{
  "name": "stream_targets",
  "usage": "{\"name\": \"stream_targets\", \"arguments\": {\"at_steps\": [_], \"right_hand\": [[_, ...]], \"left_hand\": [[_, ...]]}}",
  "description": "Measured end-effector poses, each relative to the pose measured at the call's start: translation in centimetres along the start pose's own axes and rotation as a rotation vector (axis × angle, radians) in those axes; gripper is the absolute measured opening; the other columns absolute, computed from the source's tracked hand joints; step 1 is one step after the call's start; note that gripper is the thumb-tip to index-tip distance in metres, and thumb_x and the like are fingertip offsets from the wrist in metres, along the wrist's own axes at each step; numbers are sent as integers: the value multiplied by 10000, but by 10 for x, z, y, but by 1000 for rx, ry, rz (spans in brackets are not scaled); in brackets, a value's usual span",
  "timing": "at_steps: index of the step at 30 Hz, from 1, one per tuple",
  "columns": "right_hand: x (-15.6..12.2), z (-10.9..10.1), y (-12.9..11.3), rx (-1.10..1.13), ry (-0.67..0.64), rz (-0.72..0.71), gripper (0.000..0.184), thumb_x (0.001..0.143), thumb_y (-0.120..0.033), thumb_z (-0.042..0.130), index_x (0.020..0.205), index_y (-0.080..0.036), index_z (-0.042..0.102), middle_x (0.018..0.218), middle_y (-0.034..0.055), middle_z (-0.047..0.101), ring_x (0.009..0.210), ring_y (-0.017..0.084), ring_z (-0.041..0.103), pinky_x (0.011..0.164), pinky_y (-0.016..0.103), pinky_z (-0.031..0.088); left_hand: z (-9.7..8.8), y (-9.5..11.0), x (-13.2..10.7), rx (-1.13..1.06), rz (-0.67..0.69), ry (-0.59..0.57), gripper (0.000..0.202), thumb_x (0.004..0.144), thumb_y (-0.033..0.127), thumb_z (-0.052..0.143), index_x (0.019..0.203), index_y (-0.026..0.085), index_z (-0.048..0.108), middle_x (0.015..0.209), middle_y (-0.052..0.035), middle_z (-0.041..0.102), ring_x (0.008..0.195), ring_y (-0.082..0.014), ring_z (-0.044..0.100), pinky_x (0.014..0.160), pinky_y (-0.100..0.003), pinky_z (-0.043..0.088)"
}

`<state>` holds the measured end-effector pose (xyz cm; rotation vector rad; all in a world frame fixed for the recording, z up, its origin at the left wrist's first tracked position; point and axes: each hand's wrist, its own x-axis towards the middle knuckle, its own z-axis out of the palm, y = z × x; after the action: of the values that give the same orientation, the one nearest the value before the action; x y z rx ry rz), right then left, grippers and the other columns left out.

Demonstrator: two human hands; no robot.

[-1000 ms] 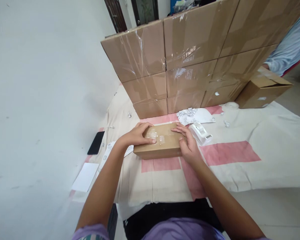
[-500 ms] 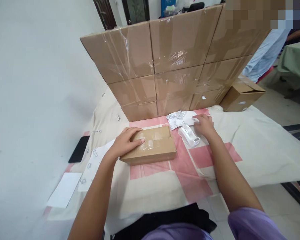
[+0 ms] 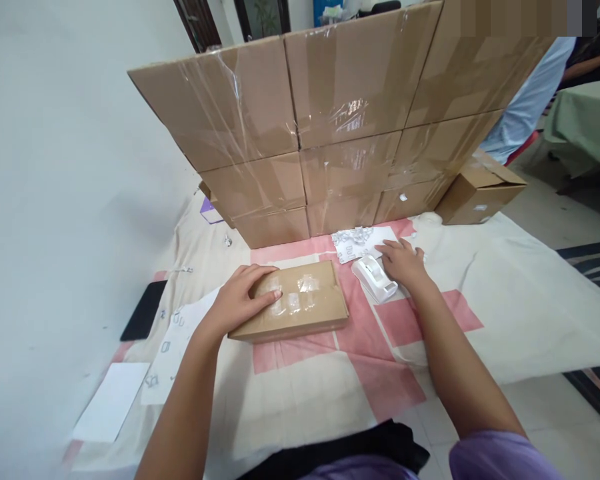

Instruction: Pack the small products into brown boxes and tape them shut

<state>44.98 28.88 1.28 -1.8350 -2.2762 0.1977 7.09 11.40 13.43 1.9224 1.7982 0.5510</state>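
Head view: left hand (image 3: 241,299) splayed on box (image 3: 307,303), right hand (image 3: 404,264) loosely uncurled beside dispenser (image 3: 374,279).

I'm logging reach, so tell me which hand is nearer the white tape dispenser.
Right. The right hand is just to the right of the white tape dispenser; contact is unclear. The left hand is farther off to its left, on the cardboard box.

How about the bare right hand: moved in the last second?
Yes: the bare right hand went rightward, from the flat brown cardboard box, left of the white plastic tape dispenser, to the dispenser's right.
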Motion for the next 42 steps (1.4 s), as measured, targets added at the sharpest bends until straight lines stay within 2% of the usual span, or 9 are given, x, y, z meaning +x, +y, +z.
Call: {"name": "stream_targets", "arguments": {"at_steps": [7,14,19,22,26,32,35,39,42], "right_hand": [[-8,-4,26,30,-12,139,497,822,-306,523,1290,-310,690,1464,130,565,1376,469,383,1021,798,327],[-2,-10,14,64,139,229,319,868,-321,491,999,-200,756,1377,181,587,1389,482,321,1056,814,205],[13,-6,3,122,239,108,340,929,-250,454,1187,-181,665,1300,193,608,1249,387,446,1044,635,347],[16,1,0,134,254,81,403,927,-240,455,1280,-187,641,1284,202,606,1172,395,468,974,607,394],[13,2,3,161,263,29,353,918,-202,446,1130,-198,727,1170,179,633,1127,382,492,962,588,406],[10,3,8,369,132,-274,368,922,-166,437,1091,-192,763,991,116,605,1002,277,579,963,440,484],[13,6,3,414,160,-332,376,938,-182,438,1128,-212,760,1069,112,590,1057,272,584,998,448,484],[18,5,-6,463,176,-437,391,939,-178,450,1194,-242,739,1307,117,558,1198,275,541,1075,485,435],[17,2,-8,425,153,-451,358,937,-173,463,1134,-242,754,1419,93,550,1262,297,483,1110,528,376]], "left_hand": [[0,2,-1,-9,-20,-7,477,885,633,600,1275,360,599,1293,-11,650,1262,-301,514,1096,-494,410],[0,3,-2,-6,-43,-12,485,886,635,600,1292,369,585,1289,0,643,1263,-295,505,1090,-475,407],[0,0,-2,3,-39,-13,476,884,633,607,1284,374,588,1290,4,647,1257,-294,509,1085,-475,409],[1,-1,-2,10,-27,-7,487,883,641,599,1287,369,587,1289,-7,650,1254,-304,510,1085,-490,408],[2,-2,-3,26,-31,1,488,886,639,595,1299,380,579,1290,2,650,1255,-301,515,1082,-484,414],[3,-3,-4,50,-27,31,500,883,651,585,1295,370,599,1234,-11,669,1222,-300,548,1040,-470,462],[3,-3,-3,46,-22,31,493,882,642,592,1294,371,600,1240,-8,673,1232,-304,544,1034,-465,467],[2,-3,-3,28,-37,15,482,884,637,599,1291,379,590,1268,7,664,1249,-297,529,1053,-462,445],[2,-2,-3,24,-37,12,484,885,645,597,1293,385,586,1266,11,660,1246,-294,526,1069,-467,427]]}}
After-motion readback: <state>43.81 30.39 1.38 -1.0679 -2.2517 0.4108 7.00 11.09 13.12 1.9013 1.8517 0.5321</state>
